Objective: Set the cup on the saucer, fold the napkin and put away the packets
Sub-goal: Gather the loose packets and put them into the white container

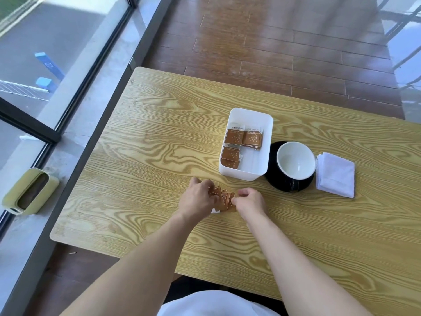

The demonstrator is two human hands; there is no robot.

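Several brown packets [224,199] lie bunched on the wooden table [141,156], pressed between my left hand [198,199] and my right hand [250,201], whose fingers close on them from either side. Behind them stands a white plastic box [267,126] holding several more brown packets [243,137]. To its right a cup [296,160], dark outside and white inside, sits on a black saucer [273,179]. A folded white napkin [336,174] lies flat just right of the saucer.
A window with dark frames [75,71] runs along the table's left side above a grey sill. A yellow-green container [29,192] lies on that sill. Dark wooden floor [273,42] extends beyond the table's far edge.
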